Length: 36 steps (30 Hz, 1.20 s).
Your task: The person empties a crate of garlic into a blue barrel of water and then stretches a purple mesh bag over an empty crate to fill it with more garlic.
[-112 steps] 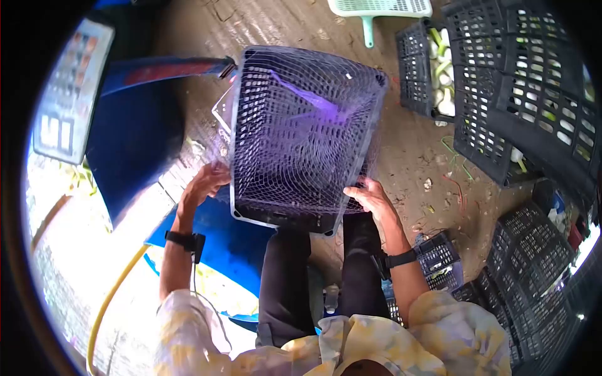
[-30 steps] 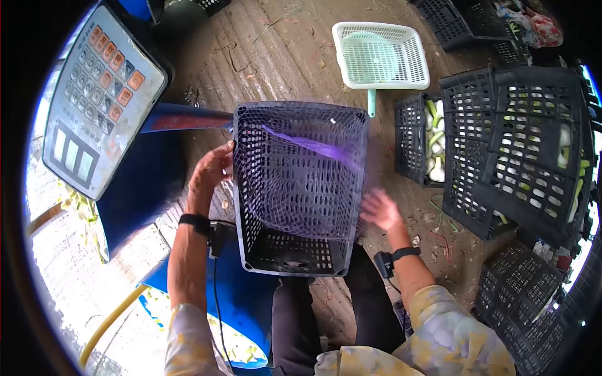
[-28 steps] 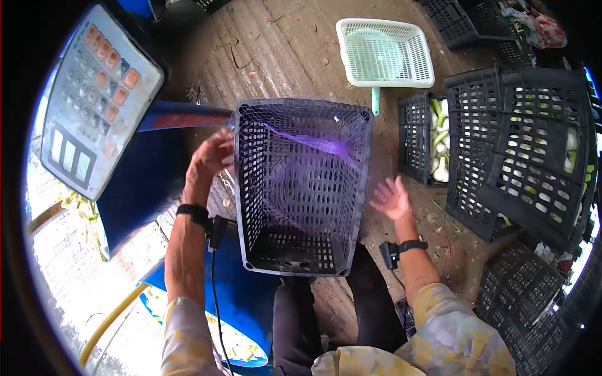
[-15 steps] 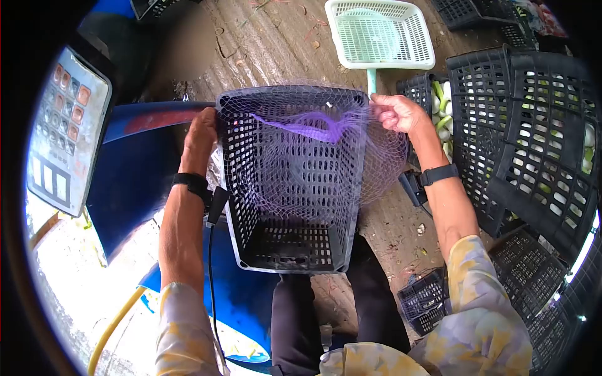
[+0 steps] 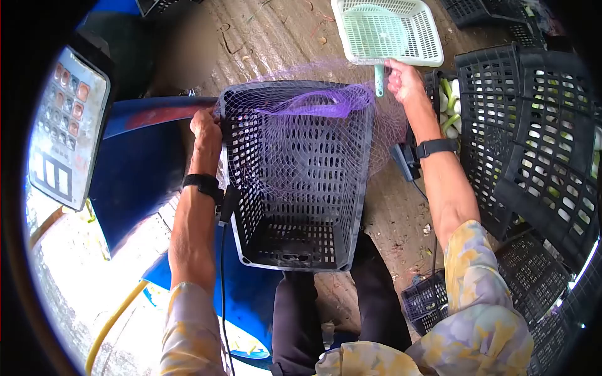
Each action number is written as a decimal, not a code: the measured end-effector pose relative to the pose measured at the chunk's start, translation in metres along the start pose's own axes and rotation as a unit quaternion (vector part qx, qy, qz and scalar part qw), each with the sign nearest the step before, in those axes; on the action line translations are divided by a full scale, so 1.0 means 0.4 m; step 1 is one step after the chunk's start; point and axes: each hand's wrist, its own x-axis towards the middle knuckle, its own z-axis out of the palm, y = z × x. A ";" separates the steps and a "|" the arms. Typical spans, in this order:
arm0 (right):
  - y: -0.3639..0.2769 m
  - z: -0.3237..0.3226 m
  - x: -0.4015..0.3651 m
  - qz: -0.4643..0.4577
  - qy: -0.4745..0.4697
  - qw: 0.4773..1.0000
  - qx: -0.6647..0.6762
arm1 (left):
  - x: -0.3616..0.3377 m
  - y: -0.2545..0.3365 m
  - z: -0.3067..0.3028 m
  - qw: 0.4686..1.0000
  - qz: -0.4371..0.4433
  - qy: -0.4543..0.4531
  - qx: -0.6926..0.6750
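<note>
net (image 5: 326, 103) (over crate (image 5: 295, 247)) in right hand (image 5: 404, 80)

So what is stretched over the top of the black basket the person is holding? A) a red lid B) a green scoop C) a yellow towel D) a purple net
D: a purple net lies across the open black basket, with the left hand gripping the basket's far left corner and the right hand holding the net out past the right side.
</note>
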 end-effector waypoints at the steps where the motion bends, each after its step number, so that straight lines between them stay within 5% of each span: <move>1: 0.014 -0.009 -0.010 0.020 0.028 0.999 -0.033 | -0.013 0.001 -0.007 0.999 0.017 -0.031 0.008; 5: 0.007 -0.012 -0.048 -0.004 0.029 0.991 -0.127 | -0.092 -0.004 -0.019 0.976 0.084 -0.199 0.004; 7: -0.035 0.001 -0.039 -0.010 0.009 0.984 -0.175 | -0.078 0.019 -0.026 0.968 -0.157 -0.196 -0.010; 8: -0.051 0.017 -0.041 -0.010 0.012 0.983 -0.182 | -0.051 0.015 -0.035 0.967 -0.174 -0.185 -0.007; 9: -0.061 0.035 -0.045 -0.010 0.015 0.982 -0.189 | -0.017 0.035 -0.070 0.933 -0.196 -0.301 0.021; 13: -0.079 0.073 -0.024 -0.018 0.009 0.979 -0.204 | -0.080 0.042 -0.046 0.946 -0.100 -0.294 -0.092; 15: -0.075 0.105 -0.026 -0.023 -0.008 0.977 -0.211 | -0.070 0.038 -0.043 0.969 -0.090 -0.205 -0.107; 18: -0.058 0.154 -0.039 -0.043 -0.054 0.973 -0.219 | -0.053 0.073 -0.023 0.854 -0.119 -0.359 -0.356; 19: -0.054 0.166 -0.039 -0.056 -0.071 0.967 -0.237 | -0.060 0.076 0.005 0.904 -0.037 -0.301 -0.301; 21: -0.048 0.171 -0.051 -0.068 -0.035 0.966 -0.246 | -0.060 0.043 0.004 0.916 -0.037 -0.266 -0.297; 22: -0.041 0.145 -0.034 -0.050 0.030 0.971 -0.232 | -0.048 0.015 -0.003 0.970 -0.071 -0.157 -0.169; 24: -0.027 0.073 -0.009 -0.010 0.092 0.965 -0.243 | -0.101 -0.037 -0.046 0.994 0.090 -0.061 0.017; 25: -0.020 0.063 -0.016 -0.010 0.093 0.965 -0.245 | -0.108 -0.037 -0.048 1.000 0.007 -0.007 0.005; 26: -0.011 0.052 -0.032 -0.031 0.094 0.956 -0.277 | -0.038 -0.077 -0.100 0.941 0.310 -0.094 0.095; 27: -0.006 0.040 -0.039 -0.053 0.095 0.945 -0.310 | -0.015 -0.052 -0.125 0.897 0.389 -0.168 0.127; 30: -0.057 0.025 -0.061 -0.114 0.096 0.912 -0.383 | -0.106 0.019 -0.062 0.967 0.198 -0.081 0.136; 33: -0.017 -0.030 0.019 -0.189 0.077 0.844 -0.497 | 0.010 -0.096 -0.080 0.953 0.241 -0.028 0.179; 34: -0.005 -0.020 0.013 -0.245 0.066 0.786 -0.564 | 0.016 -0.101 -0.077 0.881 0.333 0.019 0.336; 36: 0.008 -0.017 -0.011 -0.220 0.059 0.833 -0.505 | 0.052 -0.074 -0.056 0.842 0.366 0.018 0.396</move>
